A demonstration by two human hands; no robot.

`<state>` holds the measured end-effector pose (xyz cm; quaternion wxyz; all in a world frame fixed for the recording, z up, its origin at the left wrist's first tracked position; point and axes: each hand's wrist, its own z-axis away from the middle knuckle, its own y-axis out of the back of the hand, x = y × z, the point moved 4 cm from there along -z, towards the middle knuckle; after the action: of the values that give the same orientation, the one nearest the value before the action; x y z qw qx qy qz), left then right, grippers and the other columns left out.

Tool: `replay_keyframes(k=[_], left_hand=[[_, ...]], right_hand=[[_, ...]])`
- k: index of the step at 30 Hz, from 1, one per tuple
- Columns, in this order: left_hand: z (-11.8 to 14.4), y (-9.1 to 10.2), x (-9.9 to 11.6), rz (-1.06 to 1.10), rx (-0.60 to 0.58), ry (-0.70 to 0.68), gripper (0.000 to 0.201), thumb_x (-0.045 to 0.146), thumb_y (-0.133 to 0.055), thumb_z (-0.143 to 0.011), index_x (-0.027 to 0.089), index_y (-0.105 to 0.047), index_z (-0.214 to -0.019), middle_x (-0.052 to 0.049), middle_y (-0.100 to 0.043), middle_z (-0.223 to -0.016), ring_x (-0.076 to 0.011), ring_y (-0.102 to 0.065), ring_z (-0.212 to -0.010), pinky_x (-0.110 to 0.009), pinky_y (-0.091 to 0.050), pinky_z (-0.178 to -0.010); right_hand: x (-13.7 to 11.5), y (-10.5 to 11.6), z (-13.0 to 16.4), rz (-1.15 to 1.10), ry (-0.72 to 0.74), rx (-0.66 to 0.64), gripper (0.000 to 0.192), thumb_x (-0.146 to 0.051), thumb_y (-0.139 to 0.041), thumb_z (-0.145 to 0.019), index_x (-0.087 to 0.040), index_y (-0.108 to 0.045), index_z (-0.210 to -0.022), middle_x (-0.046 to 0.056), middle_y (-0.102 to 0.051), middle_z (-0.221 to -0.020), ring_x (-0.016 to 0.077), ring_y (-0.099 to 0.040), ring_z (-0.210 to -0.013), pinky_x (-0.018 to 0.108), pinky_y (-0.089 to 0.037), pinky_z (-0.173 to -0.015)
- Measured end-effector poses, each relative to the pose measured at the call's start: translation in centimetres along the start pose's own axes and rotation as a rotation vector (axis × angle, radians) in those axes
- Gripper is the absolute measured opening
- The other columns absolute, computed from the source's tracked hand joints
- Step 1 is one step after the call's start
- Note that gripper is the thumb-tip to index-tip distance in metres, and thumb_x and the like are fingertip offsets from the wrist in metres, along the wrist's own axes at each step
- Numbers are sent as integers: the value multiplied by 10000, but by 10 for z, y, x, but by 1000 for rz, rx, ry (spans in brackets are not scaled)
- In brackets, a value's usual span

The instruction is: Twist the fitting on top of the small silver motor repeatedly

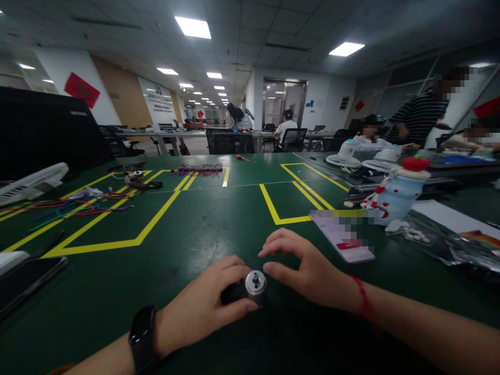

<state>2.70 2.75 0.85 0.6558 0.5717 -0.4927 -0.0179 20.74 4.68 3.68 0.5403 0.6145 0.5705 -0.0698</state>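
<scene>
A small silver cylindrical motor (255,287) stands upright on the green table, its round end with a dark centre facing up. My left hand (213,297), with a dark watch on the wrist, grips it from the left between thumb and fingers. Just right of and above the motor hovers my right hand (299,260), a red string on its wrist. Its fingers are curved and apart from the thumb, with nothing between them. A phone (344,237) lies beyond the right hand.
Coloured wires (94,205) lie among yellow tape outlines at the left. A wire bundle (199,170) and a screwdriver (242,158) are farther back. At the right stand a blue bottle (404,195) and small white fans (344,154). A dark phone (31,284) is near left. People sit and stand beyond.
</scene>
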Motion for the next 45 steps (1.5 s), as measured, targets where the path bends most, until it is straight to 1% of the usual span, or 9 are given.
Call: replay_keyframes(k=[9,14,18,22,25,30,36,42,45], left_hand=[[0,1,1,0,5,-4,185,298,-656,-880,237,-595,-1043,-11,-573,-1043,-195,-545,-950,-295,-429,-824],[-1,1,1,-3,-4,1,179,305,-655,-881,227,-600,-1033,-18,-577,-1039,-196,-551,-945,-293,-434,-821],[0,1,1,1,-3,-6,169,318,-647,-884,216,-605,-1012,-29,-583,-1037,-205,-551,-949,-300,-439,-822],[0,0,1,7,5,0,172,325,-633,-892,221,-604,-1025,-37,-588,-1047,-215,-551,-952,-310,-444,-824],[0,1,1,19,5,-3,181,328,-637,-891,231,-605,-1040,-34,-591,-1052,-214,-553,-950,-308,-443,-828],[0,1,1,34,4,2,190,318,-642,-890,246,-604,-1063,-31,-589,-1071,-210,-555,-952,-306,-444,-829],[0,1,2,25,8,-10,177,302,-642,-888,232,-603,-1046,-37,-591,-1065,-213,-551,-955,-316,-442,-837],[0,1,3,12,-4,-12,164,303,-650,-885,215,-608,-1016,-38,-593,-1039,-211,-554,-943,-311,-442,-823],[0,2,3,10,-3,-14,166,303,-653,-883,213,-607,-1014,-38,-591,-1037,-210,-554,-945,-313,-441,-827]], right_hand=[[-3,10,-4,-5,-48,25,64,-238,-668,-839,-192,-670,-883,24,-595,-1000,149,-572,-947,283,-440,-816],[17,5,7,66,-58,-302,110,-290,-723,-789,-199,-713,-851,24,-588,-995,156,-564,-930,307,-437,-855],[22,-3,13,171,-33,-379,127,-321,-742,-758,-223,-734,-840,32,-580,-1016,189,-535,-967,354,-419,-876],[24,3,9,23,-69,-318,145,-322,-718,-781,-209,-711,-870,30,-586,-996,175,-553,-934,327,-441,-844],[36,17,4,-118,-192,-116,162,-336,-623,-860,-180,-667,-862,27,-606,-916,151,-577,-837,283,-462,-752],[61,27,1,-1,-353,29,237,-366,-543,-898,-160,-660,-896,28,-645,-833,154,-586,-745,296,-463,-687],[55,19,1,83,-267,-86,163,-324,-641,-832,-176,-707,-821,31,-648,-850,164,-561,-778,304,-423,-714],[29,6,7,214,4,-393,265,-436,-767,-706,-239,-727,-878,10,-631,-919,185,-558,-884,340,-384,-820],[24,0,8,196,17,-391,183,-392,-734,-761,-233,-728,-852,8,-614,-888,166,-560,-831,319,-404,-770]])
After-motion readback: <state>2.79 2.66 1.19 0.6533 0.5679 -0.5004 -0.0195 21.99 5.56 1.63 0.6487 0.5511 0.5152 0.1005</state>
